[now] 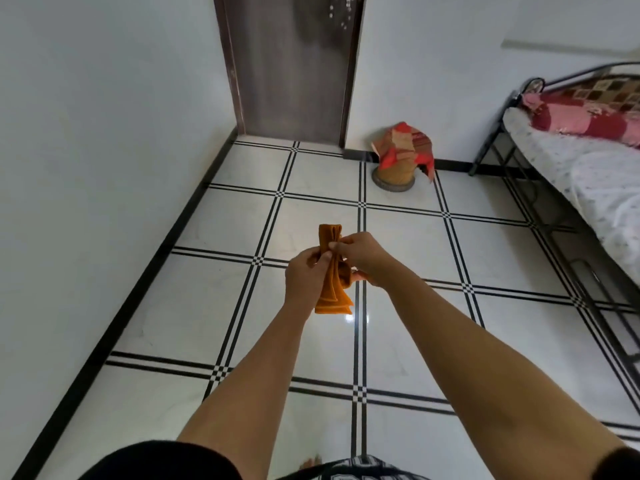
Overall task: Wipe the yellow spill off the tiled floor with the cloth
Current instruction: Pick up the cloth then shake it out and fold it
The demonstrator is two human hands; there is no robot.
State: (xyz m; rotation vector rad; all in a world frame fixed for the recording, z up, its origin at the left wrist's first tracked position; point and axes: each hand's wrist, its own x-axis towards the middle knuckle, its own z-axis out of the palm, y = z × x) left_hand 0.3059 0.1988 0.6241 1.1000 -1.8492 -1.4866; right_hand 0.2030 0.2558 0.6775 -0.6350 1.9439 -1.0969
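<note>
The cloth, an orange folded strip, is held upright above the tiled floor. A bed stands along the floor's right edge, a covered basket at its far edge. The left hand grips the cloth's middle; the right hand pinches its folds.

We hold both arms extended forward and downward, the bare forearms converging toward the centre of the view. Our left hand shows its back to us, the thumb pressed on the near face of the folded orange cloth and the fingers curled behind it, gripping at mid-length. Our right hand lies just beside the left, touching it, with the wrist bent inward, and pinches the upper part of the cloth between thumb and fingertips. Dark short sleeves cover our upper arms.
</note>
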